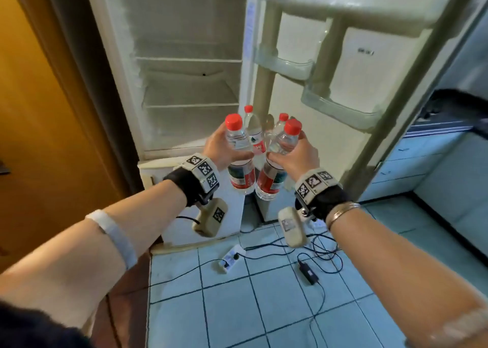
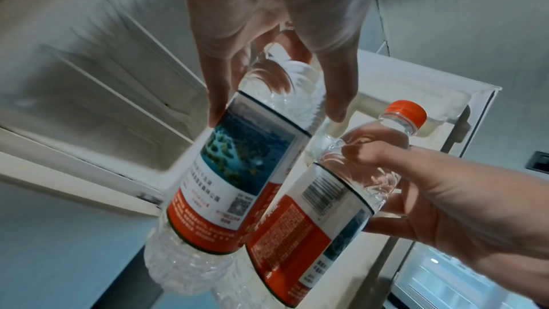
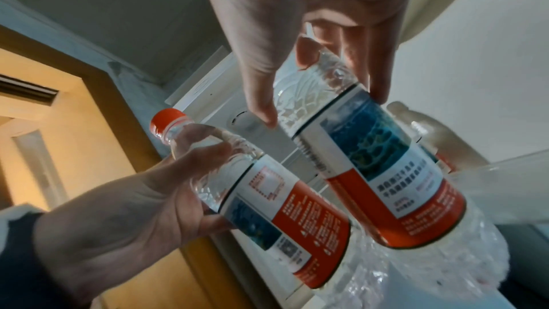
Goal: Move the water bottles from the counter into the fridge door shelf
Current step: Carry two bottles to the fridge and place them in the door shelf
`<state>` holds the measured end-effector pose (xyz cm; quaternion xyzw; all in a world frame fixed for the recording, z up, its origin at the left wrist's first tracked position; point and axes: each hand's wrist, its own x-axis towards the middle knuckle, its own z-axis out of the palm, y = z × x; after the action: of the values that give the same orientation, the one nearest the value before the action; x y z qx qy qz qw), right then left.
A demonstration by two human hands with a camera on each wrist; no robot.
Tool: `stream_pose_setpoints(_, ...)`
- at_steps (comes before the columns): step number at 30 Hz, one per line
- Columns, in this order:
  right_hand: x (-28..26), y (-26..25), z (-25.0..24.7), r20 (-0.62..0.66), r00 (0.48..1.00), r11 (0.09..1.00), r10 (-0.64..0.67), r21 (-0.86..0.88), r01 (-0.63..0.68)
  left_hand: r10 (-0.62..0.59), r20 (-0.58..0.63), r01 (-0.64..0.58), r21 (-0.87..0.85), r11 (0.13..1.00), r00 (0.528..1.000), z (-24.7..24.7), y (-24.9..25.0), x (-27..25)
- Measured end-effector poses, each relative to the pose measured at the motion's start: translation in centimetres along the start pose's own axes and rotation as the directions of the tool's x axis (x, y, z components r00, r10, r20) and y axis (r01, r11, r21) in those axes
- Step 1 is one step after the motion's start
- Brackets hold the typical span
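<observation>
The left hand (image 1: 220,147) grasps a clear red-capped plastic water bottle (image 1: 239,157) by its shoulder; the right hand (image 1: 297,155) grasps a second clear red-capped bottle (image 1: 274,168). Both hang before the open fridge door (image 1: 369,70). Two more bottles (image 1: 254,133) stand partly hidden behind them.

power strip (image 1: 232,257), black adapter (image 1: 308,272), tiled floor (image 1: 264,308)

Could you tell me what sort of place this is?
Most likely a home kitchen: an open fridge with door shelves, a tiled floor, and cabinets on the right.
</observation>
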<state>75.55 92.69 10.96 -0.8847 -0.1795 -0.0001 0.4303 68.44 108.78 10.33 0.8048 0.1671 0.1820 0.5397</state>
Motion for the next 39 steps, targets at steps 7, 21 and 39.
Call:
stream_pose_setpoints(7, 4.9, 2.1, -1.2, -0.146, 0.979, 0.990, 0.141, 0.023, -0.139, 0.092, 0.082, -0.094, 0.022, 0.995, 0.992, 3.8, -0.5, 8.2)
stream_pose_setpoints(21, 11.3, 5.0, -1.1, -0.302, 0.896, 0.945, 0.325, 0.069, -0.320, 0.102, 0.240, -0.060, -0.174, 0.983, 0.965, 10.4, -2.3, 19.2)
stream_pose_setpoints(39, 18.4, 11.2, 0.9, -0.201, 0.902, 0.923, 0.381, 0.135, -0.360, 0.049, 0.201, -0.033, -0.081, 0.996, 0.978, 15.5, -8.8, 23.1)
